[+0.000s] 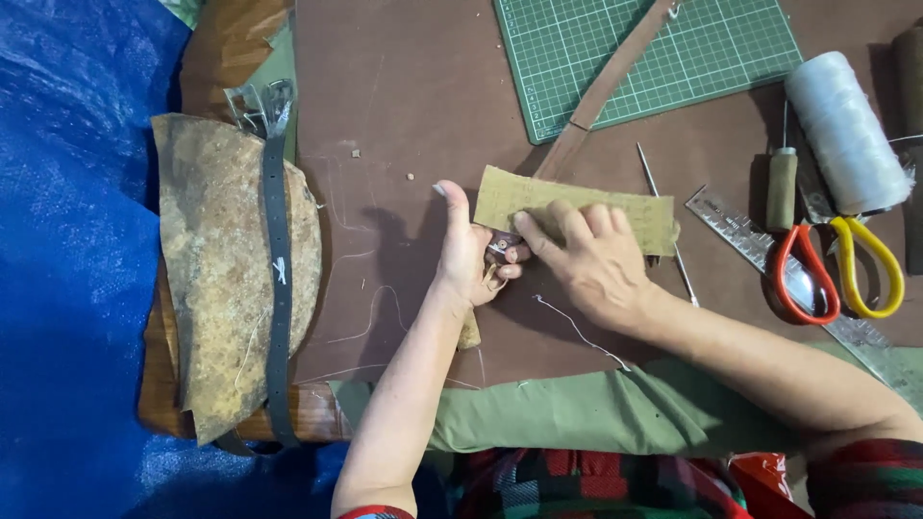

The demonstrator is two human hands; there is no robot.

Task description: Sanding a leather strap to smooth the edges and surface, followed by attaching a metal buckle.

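Tan leather strip (577,207), flat, perhaps suede

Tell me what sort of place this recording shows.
Likely a leathercraft workbench: a green cutting mat, a spool of white thread, scissors beside a metal ruler, and a tan leather piece under the right hand.

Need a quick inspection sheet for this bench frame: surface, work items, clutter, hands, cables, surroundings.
Surface: brown work mat, with a green cutting mat at the top.
Job's things: tan leather piece pressed flat; a brown strap runs under it.
Clutter: red and yellow scissors, thread spool, metal ruler, awl, needle tool, loose thread bits.
Grippers: left hand pinches a small tool at the piece's lower edge; right hand lies on the piece.
Cables: nothing seen.
Surroundings: blue tarp, worn hide with dark belt, green cloth.
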